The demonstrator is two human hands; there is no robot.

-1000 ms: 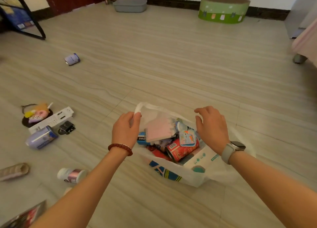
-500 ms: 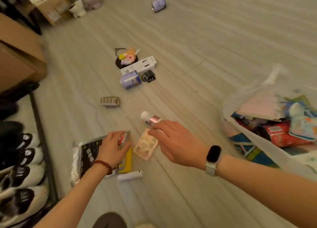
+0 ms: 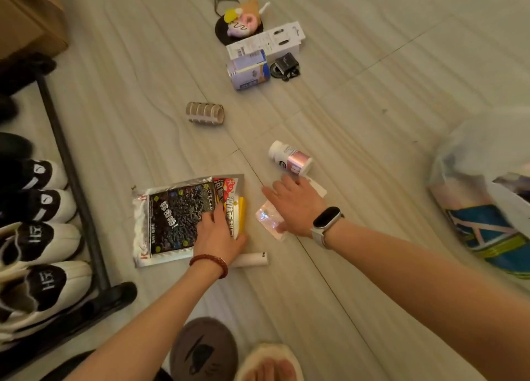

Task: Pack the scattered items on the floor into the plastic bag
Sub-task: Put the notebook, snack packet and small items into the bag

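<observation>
The plastic bag (image 3: 470, 162), holding several packed items, stands at the right edge. My left hand (image 3: 219, 231) lies flat with spread fingers on a silver-and-black snack packet (image 3: 172, 217), beside a yellow item (image 3: 241, 214). My right hand (image 3: 295, 205) rests palm down on a small shiny pink packet (image 3: 268, 221); whether it grips it I cannot tell. A pink-labelled white bottle (image 3: 289, 158) lies just beyond its fingers. A white tube (image 3: 252, 259) lies near my left wrist.
Farther off lie a ribbed tan roll (image 3: 204, 112), a lilac can (image 3: 248, 70), a white box (image 3: 266, 42), a black gadget (image 3: 285, 65) and a plush toy (image 3: 239, 22). A shoe rack (image 3: 71, 180) with sneakers lines the left. Slippered feet (image 3: 238, 352) are at bottom.
I turned from the bag to the items on the left. Both hands left the bag's rim and came down, the left onto the snack packet, the right onto the pink packet.
</observation>
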